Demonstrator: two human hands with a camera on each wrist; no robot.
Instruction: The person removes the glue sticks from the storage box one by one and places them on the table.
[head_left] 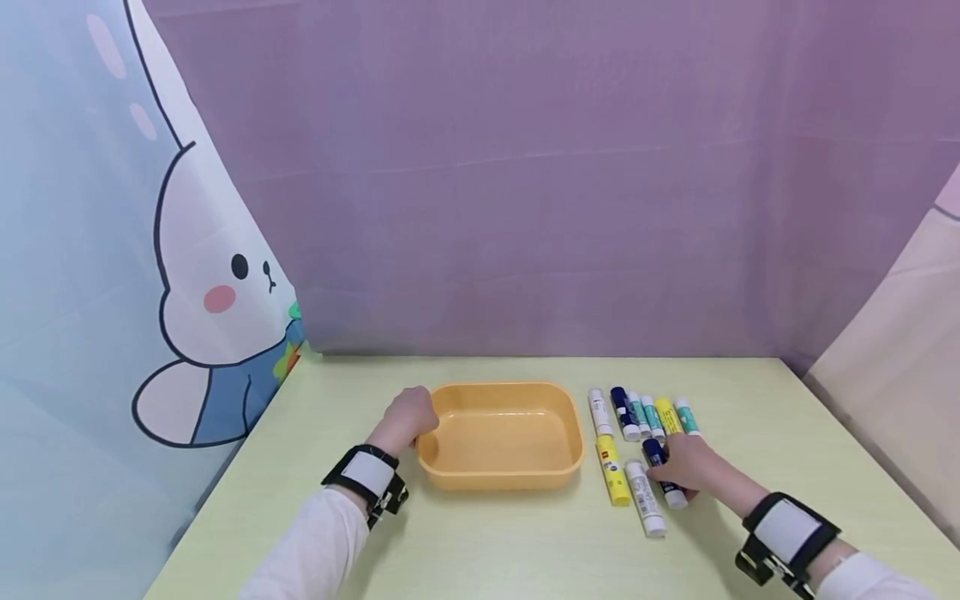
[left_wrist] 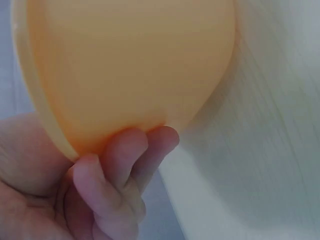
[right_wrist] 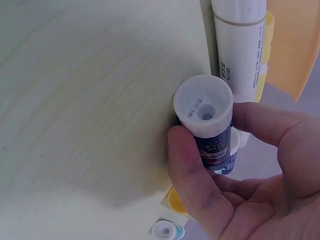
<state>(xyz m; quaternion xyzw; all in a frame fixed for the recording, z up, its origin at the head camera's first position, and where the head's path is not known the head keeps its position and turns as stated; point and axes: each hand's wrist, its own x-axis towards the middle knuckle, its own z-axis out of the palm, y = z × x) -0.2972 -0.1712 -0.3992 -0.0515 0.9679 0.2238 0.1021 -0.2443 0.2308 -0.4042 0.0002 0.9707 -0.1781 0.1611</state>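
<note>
My left hand (head_left: 411, 412) grips the left rim of an orange-yellow plastic basin (head_left: 501, 482), thumb on one side and fingertips against its wall in the left wrist view. Nothing lies inside the basin. Over to the right, my right hand (head_left: 693, 462) pinches a navy glue stick (right_wrist: 214, 147) with a white base between thumb and fingers. The base of that stick faces the right wrist camera. Just left of it a white glue stick (head_left: 645, 500) lies on the table, and a yellow one (head_left: 612, 472) is beside that.
Behind the right hand lie more sticks: a white one (head_left: 599, 412), a navy one (head_left: 622, 410), a yellow one (head_left: 667, 414) and several white-and-teal ones. The pale table (head_left: 525, 550) ends at a purple cloth (head_left: 525, 208). A printed curtain (head_left: 67, 333) hangs at left.
</note>
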